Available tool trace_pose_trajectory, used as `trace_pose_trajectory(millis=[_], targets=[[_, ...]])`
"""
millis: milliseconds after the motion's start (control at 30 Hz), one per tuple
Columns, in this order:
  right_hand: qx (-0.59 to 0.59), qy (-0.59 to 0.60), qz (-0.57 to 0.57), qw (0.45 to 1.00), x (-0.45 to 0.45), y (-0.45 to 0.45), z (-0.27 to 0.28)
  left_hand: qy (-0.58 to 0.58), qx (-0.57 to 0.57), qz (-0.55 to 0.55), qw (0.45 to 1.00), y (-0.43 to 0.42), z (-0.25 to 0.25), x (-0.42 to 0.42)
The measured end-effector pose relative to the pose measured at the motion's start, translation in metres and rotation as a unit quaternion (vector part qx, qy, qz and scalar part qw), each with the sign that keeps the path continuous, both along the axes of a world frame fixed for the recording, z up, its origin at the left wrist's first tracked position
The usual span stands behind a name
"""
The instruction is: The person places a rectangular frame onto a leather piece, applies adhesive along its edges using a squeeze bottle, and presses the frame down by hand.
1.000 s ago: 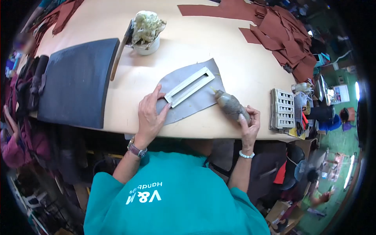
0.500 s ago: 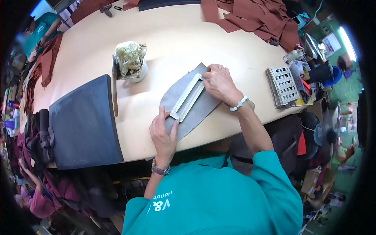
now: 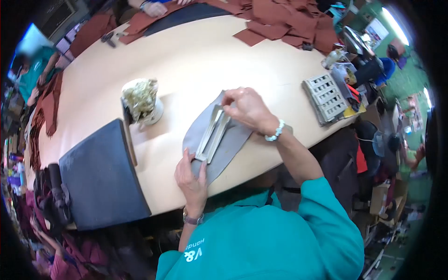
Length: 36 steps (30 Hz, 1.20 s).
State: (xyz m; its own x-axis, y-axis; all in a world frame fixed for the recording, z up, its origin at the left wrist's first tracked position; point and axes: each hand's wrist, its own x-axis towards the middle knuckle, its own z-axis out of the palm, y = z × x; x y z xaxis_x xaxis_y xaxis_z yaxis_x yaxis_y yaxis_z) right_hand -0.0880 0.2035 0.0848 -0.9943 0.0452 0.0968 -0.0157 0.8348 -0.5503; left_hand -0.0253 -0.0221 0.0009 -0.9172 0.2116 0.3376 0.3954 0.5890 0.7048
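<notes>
A pale, narrow rectangular frame with a long slot lies over a grey, leaf-shaped piece of sheet material, possibly leather. My right hand, wearing a beaded bracelet, pinches the frame's upper end, which looks tipped up off the grey piece. Near the lower end rests my left hand, thumb and fingers spread apart on the grey piece beside the frame's end. To the left stands a white pot topped with a crusted, yellowish mass that looks like glue.
A dark board lies at the left, with a thin stick by its edge. Slotted pale panels are stacked on the right. Brown cut pieces pile up at the back, where another person's hand shows. Another person stands far left.
My right hand has raised the frame's upper end, while my left hand stays by the lower end. The view has shifted, and another person's hands now appear at the back edge.
</notes>
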Motion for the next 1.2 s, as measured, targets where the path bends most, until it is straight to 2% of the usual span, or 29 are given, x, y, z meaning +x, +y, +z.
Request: trace_pose_trajectory(millis=[67, 133, 233, 267, 300, 367, 467, 533, 633, 867, 1067, 1167, 1200], targets=[[-0.065, -0.006, -0.001, 0.998, -0.002, 0.009, 0.000, -0.001, 0.006, -0.005, 1.000, 0.000, -0.002, 0.000], [-0.179, -0.034, -0.010, 0.983, 0.004, 0.025, 0.013, -0.032, 0.033, 0.001, 0.999, 0.001, 0.000, 0.001], [-0.377, 0.008, -0.057, 0.924, 0.023, 0.073, 0.015, -0.036, 0.031, -0.005, 0.999, -0.001, -0.004, 0.001], [-0.404, 0.027, -0.079, 0.911, 0.034, 0.093, 0.018, -0.037, 0.028, -0.002, 0.999, -0.001, -0.003, 0.002], [-0.406, 0.072, -0.128, 0.902, 0.050, 0.113, 0.021, -0.040, 0.032, -0.002, 0.999, 0.000, -0.002, 0.002], [-0.466, 0.147, -0.233, 0.841, 0.078, 0.162, 0.006, -0.050, 0.039, 0.002, 0.998, 0.002, 0.000, 0.003], [-0.478, 0.263, -0.371, 0.752, 0.127, 0.225, -0.005, -0.059, 0.030, 0.009, 0.998, 0.002, 0.001, 0.004], [-0.476, 0.339, -0.418, 0.696, 0.153, 0.261, -0.013, -0.065, 0.042, 0.013, 0.997, 0.004, 0.000, 0.005], [-0.436, 0.379, -0.474, 0.664, 0.185, 0.300, -0.020, -0.074, 0.058, 0.021, 0.995, 0.004, -0.003, 0.004], [-0.418, 0.282, -0.542, 0.672, 0.205, 0.332, -0.040, -0.071, 0.045, 0.020, 0.996, 0.007, 0.003, 0.005], [-0.419, 0.247, -0.549, 0.680, 0.199, 0.334, -0.050, -0.072, 0.060, 0.014, 0.995, 0.004, -0.002, 0.004], [-0.378, 0.249, -0.565, 0.690, 0.198, 0.341, -0.061, -0.071, 0.059, 0.012, 0.996, 0.003, -0.003, 0.004], [-0.321, 0.258, -0.587, 0.697, 0.200, 0.347, -0.067, -0.072, 0.056, 0.012, 0.996, 0.003, -0.002, 0.004]])
